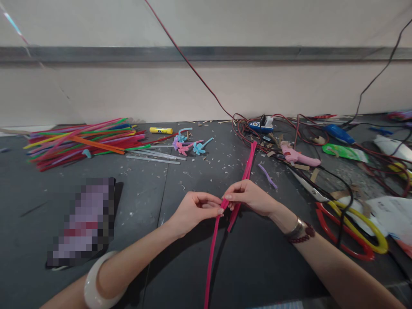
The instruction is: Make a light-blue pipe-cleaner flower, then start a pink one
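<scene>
Pink pipe cleaners (211, 262) are pinched between both hands near the middle of the dark table; a long end hangs down toward the bottom edge. My left hand (198, 211) grips them with thumb and forefinger. Close beside it, my right hand (249, 196) has its fingers closed on the same pink strands, slightly higher. More pink pipe cleaners (249, 161) lie on the table, running up and down beneath my right hand, which partly hides them. A short purple piece (268, 176) rests to their right.
Mixed pipe cleaners (86, 141) are heaped at the back left, near a yellow glue stick (161, 130) and small blue and pink flowers (189, 147). A pixelated item (85, 221) lies left. Right are a pink glue gun (299, 156), tangled cables and red-yellow scissors (363, 227).
</scene>
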`<state>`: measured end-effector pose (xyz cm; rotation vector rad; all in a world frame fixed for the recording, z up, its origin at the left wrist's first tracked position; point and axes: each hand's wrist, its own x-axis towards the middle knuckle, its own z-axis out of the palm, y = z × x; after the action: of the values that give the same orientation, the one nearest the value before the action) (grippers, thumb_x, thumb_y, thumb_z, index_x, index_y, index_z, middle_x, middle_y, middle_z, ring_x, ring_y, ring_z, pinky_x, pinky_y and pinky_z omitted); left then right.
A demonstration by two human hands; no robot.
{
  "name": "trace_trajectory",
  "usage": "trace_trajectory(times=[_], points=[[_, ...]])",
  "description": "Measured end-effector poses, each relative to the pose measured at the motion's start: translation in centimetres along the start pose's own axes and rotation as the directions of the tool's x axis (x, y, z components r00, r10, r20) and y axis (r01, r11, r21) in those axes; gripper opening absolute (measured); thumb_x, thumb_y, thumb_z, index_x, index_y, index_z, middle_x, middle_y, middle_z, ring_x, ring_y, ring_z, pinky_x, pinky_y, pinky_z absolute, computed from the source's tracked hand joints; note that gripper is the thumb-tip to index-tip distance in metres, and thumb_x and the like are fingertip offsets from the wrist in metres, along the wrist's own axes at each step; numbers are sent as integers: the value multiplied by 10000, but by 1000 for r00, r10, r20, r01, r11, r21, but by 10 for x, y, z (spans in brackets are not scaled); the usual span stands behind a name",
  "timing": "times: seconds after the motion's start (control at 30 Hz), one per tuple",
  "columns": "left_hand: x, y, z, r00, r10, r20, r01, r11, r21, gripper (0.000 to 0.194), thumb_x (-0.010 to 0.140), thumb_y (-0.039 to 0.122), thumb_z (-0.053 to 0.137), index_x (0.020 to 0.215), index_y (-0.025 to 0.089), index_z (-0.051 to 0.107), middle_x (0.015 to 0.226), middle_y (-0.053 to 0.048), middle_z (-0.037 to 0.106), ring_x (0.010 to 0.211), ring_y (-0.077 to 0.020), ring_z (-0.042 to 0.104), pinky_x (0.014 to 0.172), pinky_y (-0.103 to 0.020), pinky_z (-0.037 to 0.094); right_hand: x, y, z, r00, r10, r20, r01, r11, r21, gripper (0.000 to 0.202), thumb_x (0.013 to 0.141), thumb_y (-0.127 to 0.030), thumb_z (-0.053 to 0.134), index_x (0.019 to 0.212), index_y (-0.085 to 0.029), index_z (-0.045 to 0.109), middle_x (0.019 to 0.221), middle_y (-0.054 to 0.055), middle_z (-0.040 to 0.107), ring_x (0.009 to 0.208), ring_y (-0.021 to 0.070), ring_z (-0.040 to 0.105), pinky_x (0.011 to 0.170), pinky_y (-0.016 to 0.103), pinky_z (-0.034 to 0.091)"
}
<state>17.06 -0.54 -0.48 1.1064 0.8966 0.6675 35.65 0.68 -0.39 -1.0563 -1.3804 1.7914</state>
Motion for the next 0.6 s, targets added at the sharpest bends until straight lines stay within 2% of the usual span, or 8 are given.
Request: trace_trajectory(times=[0.2, 0.3, 0.43, 0.6], points=[[-2, 2, 0, 1000, 3, 0, -3, 1000, -3, 177, 599, 183, 691, 770, 138, 678, 683, -41, 693, 650, -142, 637, 695, -270, 498, -2, -1, 0, 999, -46, 22, 47, 998, -45, 188, 675, -309, 643, 690, -122, 649, 589, 7, 643, 498, 75, 566, 520, 191, 469], [-1, 2, -1, 999, 36, -29, -34, 998, 60, 171, 598, 198, 689, 760, 142, 681, 672, -42, 692, 653, -154, 639, 677, -272, 501, -1, -1, 2, 998, -56, 10, 56, 998, -30, 200, 683, -321, 633, 701, -122, 643, 595, 6, 640, 498, 71, 565, 519, 187, 470], [-1, 1, -2, 978, 186, -93, -154, 949, 274, 151, 633, 226, 656, 763, 154, 685, 733, -53, 691, 694, -171, 631, 673, -272, 496, -1, -2, 3, 999, -22, -33, 20, 999, -43, 221, 679, -332, 632, 745, -123, 660, 620, 22, 658, 520, 84, 592, 546, 203, 493], [-3, 0, -3, 913, 404, -62, -305, 775, 554, 134, 711, 225, 580, 778, 193, 692, 799, -49, 674, 738, -163, 612, 699, -264, 473, -2, -1, -1, 997, 83, -3, -83, 996, -44, 219, 661, -300, 652, 768, -110, 679, 645, 44, 669, 529, 93, 612, 554, 206, 515]])
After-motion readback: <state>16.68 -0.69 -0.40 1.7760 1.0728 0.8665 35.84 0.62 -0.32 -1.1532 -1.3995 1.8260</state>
